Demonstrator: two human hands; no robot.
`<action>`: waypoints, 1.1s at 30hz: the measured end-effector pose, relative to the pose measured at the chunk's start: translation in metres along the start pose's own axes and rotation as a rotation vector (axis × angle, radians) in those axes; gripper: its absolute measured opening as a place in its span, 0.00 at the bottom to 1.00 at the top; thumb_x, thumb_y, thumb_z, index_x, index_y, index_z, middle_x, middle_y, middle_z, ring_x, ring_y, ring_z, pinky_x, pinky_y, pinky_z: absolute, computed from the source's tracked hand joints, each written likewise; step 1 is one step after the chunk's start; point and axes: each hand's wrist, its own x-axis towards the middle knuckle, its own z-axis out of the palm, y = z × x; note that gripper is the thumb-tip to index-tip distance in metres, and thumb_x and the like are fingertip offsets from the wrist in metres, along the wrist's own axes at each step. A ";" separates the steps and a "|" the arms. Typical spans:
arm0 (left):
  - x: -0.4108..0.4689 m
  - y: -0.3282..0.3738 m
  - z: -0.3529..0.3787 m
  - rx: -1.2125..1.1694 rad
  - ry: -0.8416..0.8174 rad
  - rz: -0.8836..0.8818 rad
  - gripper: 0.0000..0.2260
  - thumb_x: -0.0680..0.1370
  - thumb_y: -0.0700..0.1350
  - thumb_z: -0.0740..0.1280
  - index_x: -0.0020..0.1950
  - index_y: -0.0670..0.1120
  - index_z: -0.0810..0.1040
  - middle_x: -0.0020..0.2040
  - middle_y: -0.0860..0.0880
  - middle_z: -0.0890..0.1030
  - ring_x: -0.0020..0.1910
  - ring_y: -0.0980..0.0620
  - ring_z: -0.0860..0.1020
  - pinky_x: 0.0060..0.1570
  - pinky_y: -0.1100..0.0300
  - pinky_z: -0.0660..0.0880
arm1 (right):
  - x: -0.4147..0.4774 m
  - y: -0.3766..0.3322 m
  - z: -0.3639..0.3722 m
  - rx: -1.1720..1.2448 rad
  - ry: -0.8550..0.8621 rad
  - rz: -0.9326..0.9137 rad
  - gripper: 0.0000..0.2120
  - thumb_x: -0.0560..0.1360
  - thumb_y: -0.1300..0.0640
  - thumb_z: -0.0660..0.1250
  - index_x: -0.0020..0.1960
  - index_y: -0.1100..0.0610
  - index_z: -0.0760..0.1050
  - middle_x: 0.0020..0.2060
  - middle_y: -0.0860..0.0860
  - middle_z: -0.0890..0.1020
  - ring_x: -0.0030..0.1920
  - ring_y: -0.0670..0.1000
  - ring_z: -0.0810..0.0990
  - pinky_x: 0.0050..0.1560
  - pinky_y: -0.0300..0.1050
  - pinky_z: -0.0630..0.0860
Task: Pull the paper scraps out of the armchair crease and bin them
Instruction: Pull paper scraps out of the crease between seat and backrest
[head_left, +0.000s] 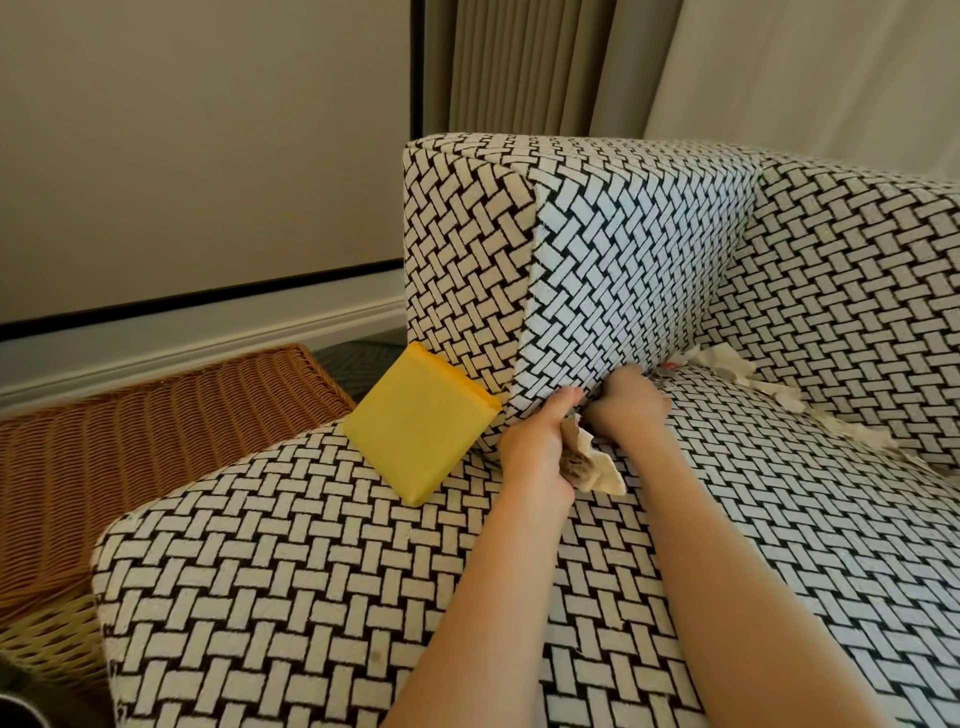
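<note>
**Inspector:** State of the hands?

**Assessor:** The left hand (535, 452) is clamped round a wad of crumpled cream paper scraps with brown print (592, 470), its thumb up against the arm panel. The right hand (628, 402) has its fingertips sunk into the crease (701, 349) between the arm panel and the seat of the black-and-cream basket-weave fabric armchair (311, 571). Those fingers are hidden, so I cannot tell whether they pinch anything.

**Inspector:** Material outstanding?

**Assessor:** Torn white paper scraps (724, 364) sit wedged in the same crease towards the back corner. More trail along the foot of the backrest.

**Inspector:** Handling assessment?

**Assessor:** In my judgement the scraps are very light, soft and easily torn. The upholstery likely grips the buried portions, so a tug on a free tip risks leaving a remnant behind. I would pinch each scrap low, just where it enters the crease, and draw it out slowly along the seam. The wad should compress readily, so the left hand can probably take more.

**Inspector:** Anything else noted?

**Assessor:** A yellow square padded packet (421, 431) rests on the seat, leaning against the front of the arm. A brown woven wicker basket (156, 426) stands on the floor beside the chair. Whether it serves as the bin, I cannot tell.
</note>
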 end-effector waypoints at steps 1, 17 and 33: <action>0.000 0.000 0.000 0.003 0.003 0.006 0.05 0.75 0.43 0.69 0.39 0.44 0.79 0.35 0.50 0.74 0.23 0.56 0.68 0.22 0.68 0.68 | -0.002 -0.001 -0.001 0.018 0.006 0.015 0.22 0.73 0.58 0.64 0.64 0.65 0.63 0.60 0.58 0.72 0.62 0.59 0.72 0.66 0.56 0.64; -0.006 0.002 0.000 0.028 0.007 -0.004 0.05 0.74 0.43 0.69 0.39 0.44 0.79 0.34 0.49 0.72 0.23 0.55 0.69 0.25 0.66 0.66 | -0.012 0.008 -0.020 0.331 0.090 0.101 0.15 0.73 0.65 0.65 0.58 0.66 0.67 0.43 0.57 0.74 0.48 0.56 0.75 0.43 0.44 0.69; -0.005 0.002 0.001 0.026 0.028 0.014 0.05 0.72 0.41 0.71 0.46 0.41 0.79 0.35 0.49 0.73 0.32 0.52 0.72 0.32 0.60 0.71 | -0.014 0.021 -0.048 0.765 0.208 0.164 0.26 0.71 0.62 0.70 0.65 0.66 0.66 0.42 0.53 0.73 0.38 0.48 0.73 0.51 0.49 0.76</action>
